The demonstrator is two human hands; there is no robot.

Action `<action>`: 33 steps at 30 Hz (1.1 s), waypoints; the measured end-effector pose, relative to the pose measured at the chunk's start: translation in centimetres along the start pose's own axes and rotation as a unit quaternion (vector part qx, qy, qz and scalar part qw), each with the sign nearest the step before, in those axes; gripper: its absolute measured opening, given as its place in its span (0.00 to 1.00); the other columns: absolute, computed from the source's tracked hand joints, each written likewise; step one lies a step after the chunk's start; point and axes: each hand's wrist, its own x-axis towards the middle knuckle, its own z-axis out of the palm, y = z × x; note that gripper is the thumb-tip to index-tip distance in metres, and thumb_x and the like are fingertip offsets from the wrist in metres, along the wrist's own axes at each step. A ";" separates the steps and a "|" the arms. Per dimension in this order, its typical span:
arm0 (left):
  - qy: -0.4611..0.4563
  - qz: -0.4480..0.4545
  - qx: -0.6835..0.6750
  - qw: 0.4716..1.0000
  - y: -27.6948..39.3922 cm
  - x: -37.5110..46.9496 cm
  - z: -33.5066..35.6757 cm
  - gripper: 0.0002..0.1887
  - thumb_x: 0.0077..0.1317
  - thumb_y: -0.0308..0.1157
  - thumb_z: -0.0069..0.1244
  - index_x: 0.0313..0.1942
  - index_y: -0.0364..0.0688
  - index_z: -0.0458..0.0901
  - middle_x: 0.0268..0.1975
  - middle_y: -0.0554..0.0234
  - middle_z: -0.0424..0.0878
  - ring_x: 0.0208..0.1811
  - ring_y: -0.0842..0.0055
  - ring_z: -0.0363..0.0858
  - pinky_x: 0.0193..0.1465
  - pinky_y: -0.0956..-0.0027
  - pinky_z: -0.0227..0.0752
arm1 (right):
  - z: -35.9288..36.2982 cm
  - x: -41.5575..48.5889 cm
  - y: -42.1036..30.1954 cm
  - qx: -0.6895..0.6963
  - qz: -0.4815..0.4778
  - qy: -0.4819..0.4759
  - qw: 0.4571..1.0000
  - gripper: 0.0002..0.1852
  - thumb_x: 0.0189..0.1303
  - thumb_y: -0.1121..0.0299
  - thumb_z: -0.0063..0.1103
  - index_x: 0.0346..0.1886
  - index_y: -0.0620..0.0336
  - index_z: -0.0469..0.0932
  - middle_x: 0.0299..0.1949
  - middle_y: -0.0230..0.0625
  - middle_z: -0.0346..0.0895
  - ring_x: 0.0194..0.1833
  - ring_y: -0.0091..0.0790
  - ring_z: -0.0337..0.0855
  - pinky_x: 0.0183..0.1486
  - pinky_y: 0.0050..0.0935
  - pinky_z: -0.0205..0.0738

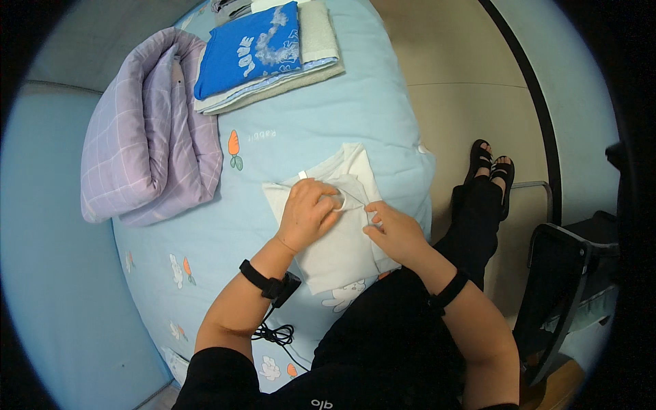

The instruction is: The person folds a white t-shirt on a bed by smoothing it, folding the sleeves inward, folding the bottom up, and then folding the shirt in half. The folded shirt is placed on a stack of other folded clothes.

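Observation:
A white T-shirt lies partly folded on the light blue bedding, its neckline pointing away from me and its layers creased near the middle. My left hand rests on its upper left part with curled fingers; whether cloth is pinched beneath them is hidden. At the shirt's right side, my right hand has its thumb and fingers apart, the fingertips at a folded edge of the cloth. Black straps circle both wrists, and a small black device sits on the left one.
A folded lilac checked quilt lies to the left. Beyond the shirt is a stack of folded clothes with a blue printed garment on top. A coiled black cable lies by my left forearm. A black-framed chair stands at the right.

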 end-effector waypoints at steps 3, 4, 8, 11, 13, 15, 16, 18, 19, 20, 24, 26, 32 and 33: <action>0.000 -0.013 -0.062 0.998 0.8 -0.8 -0.4 0.10 0.51 0.27 0.58 0.30 0.44 0.72 0.45 0.62 0.79 0.48 0.63 0.76 0.63 0.52 0.64 | 0.9 -0.3 -0.4 -0.047 -0.082 0.036 0.995 0.22 0.56 0.61 0.61 0.54 0.54 0.71 0.34 0.38 0.80 0.40 0.45 0.81 0.42 0.41 0.75; 0.000 -0.021 -0.085 0.996 0.9 -0.9 -0.6 0.10 0.52 0.27 0.58 0.30 0.44 0.72 0.45 0.62 0.79 0.48 0.63 0.76 0.63 0.51 0.65 | 1.2 -0.3 -0.7 -0.042 -0.099 0.061 0.992 0.23 0.56 0.61 0.62 0.54 0.53 0.70 0.34 0.37 0.80 0.39 0.45 0.81 0.43 0.40 0.75; -0.013 -0.075 -0.168 0.983 0.9 -0.7 -1.4 0.10 0.54 0.27 0.56 0.31 0.43 0.71 0.40 0.59 0.81 0.41 0.61 0.79 0.63 0.53 0.66 | 1.8 -0.3 -1.7 -0.018 -0.041 0.067 0.997 0.20 0.55 0.61 0.62 0.51 0.54 0.72 0.32 0.37 0.80 0.38 0.45 0.82 0.42 0.39 0.75; -0.036 -0.097 -0.188 0.977 0.1 0.3 -1.3 0.09 0.57 0.30 0.56 0.33 0.41 0.72 0.33 0.58 0.82 0.33 0.61 0.79 0.54 0.60 0.72 | 1.3 0.2 -1.4 -0.020 0.020 -0.039 0.999 0.14 0.57 0.59 0.60 0.41 0.57 0.75 0.30 0.39 0.79 0.37 0.46 0.81 0.40 0.39 0.74; -0.043 -0.139 -0.153 0.977 -0.3 1.3 -0.7 0.09 0.60 0.33 0.55 0.36 0.40 0.73 0.31 0.57 0.81 0.30 0.62 0.78 0.46 0.63 0.73 | 1.0 0.5 -0.6 -0.017 0.040 -0.073 0.996 0.13 0.58 0.58 0.58 0.35 0.59 0.76 0.29 0.41 0.80 0.36 0.46 0.81 0.39 0.40 0.73; -0.057 -0.177 -0.141 0.972 -0.8 2.5 0.2 0.10 0.62 0.35 0.54 0.38 0.40 0.74 0.30 0.56 0.81 0.29 0.62 0.78 0.39 0.65 0.73 | 1.2 0.9 0.1 0.006 0.057 -0.060 0.997 0.15 0.59 0.56 0.57 0.29 0.61 0.76 0.29 0.42 0.80 0.35 0.45 0.81 0.37 0.40 0.73; -0.069 -0.195 -0.144 0.968 -1.0 3.4 0.8 0.10 0.63 0.36 0.54 0.39 0.41 0.75 0.30 0.56 0.81 0.29 0.62 0.78 0.37 0.65 0.72 | 1.4 1.0 0.4 0.030 0.069 -0.054 0.996 0.16 0.59 0.56 0.57 0.30 0.61 0.76 0.30 0.43 0.80 0.35 0.45 0.81 0.37 0.39 0.73; -0.097 -0.219 -0.143 0.960 -1.2 4.7 1.6 0.11 0.64 0.38 0.53 0.43 0.44 0.76 0.34 0.55 0.82 0.32 0.61 0.80 0.37 0.65 0.73 | 1.5 1.1 1.0 0.069 0.128 -0.056 0.988 0.18 0.58 0.54 0.58 0.31 0.62 0.77 0.31 0.43 0.81 0.35 0.44 0.81 0.38 0.39 0.73; -0.097 -0.215 -0.141 0.962 -1.2 5.0 1.7 0.12 0.64 0.38 0.52 0.44 0.45 0.76 0.35 0.55 0.83 0.33 0.62 0.81 0.39 0.64 0.73 | 1.5 1.0 1.3 0.065 0.104 -0.074 0.990 0.19 0.58 0.53 0.58 0.32 0.62 0.78 0.32 0.44 0.81 0.35 0.44 0.81 0.38 0.39 0.73; -0.113 -0.229 -0.134 0.958 -1.2 5.3 1.7 0.12 0.64 0.38 0.52 0.46 0.45 0.77 0.37 0.56 0.83 0.35 0.62 0.81 0.40 0.64 0.73 | 1.4 0.7 1.6 0.064 0.105 -0.100 0.987 0.20 0.57 0.51 0.58 0.33 0.62 0.78 0.32 0.44 0.81 0.36 0.45 0.81 0.39 0.39 0.74; -0.178 -0.253 -0.101 0.946 -1.6 5.0 0.9 0.14 0.65 0.38 0.51 0.50 0.46 0.77 0.42 0.56 0.84 0.40 0.61 0.82 0.45 0.62 0.74 | 1.3 0.4 2.2 -0.003 0.058 -0.222 0.973 0.22 0.54 0.48 0.60 0.36 0.61 0.81 0.34 0.45 0.82 0.38 0.47 0.82 0.41 0.39 0.75; -0.178 -0.252 -0.111 0.945 -2.0 4.6 0.7 0.13 0.64 0.36 0.51 0.49 0.46 0.78 0.42 0.56 0.84 0.41 0.60 0.81 0.46 0.62 0.73 | 1.4 0.5 2.1 -0.078 0.044 -0.247 0.965 0.22 0.53 0.48 0.60 0.35 0.61 0.82 0.34 0.44 0.83 0.39 0.47 0.83 0.41 0.40 0.76; -0.023 -0.163 -0.003 0.986 -2.2 4.2 2.5 0.10 0.61 0.31 0.52 0.43 0.45 0.81 0.38 0.59 0.80 0.41 0.61 0.78 0.45 0.61 0.70 | 0.5 0.0 0.6 -0.217 0.093 -0.248 0.939 0.20 0.53 0.50 0.60 0.34 0.59 0.84 0.34 0.43 0.83 0.38 0.46 0.84 0.40 0.41 0.77; 0.026 -0.122 0.043 0.991 -1.9 4.0 2.6 0.09 0.61 0.30 0.52 0.42 0.45 0.81 0.36 0.61 0.80 0.41 0.61 0.77 0.46 0.61 0.70 | 0.1 -0.2 0.2 -0.245 0.097 -0.247 0.932 0.20 0.53 0.50 0.59 0.35 0.58 0.84 0.34 0.43 0.83 0.37 0.46 0.84 0.40 0.41 0.77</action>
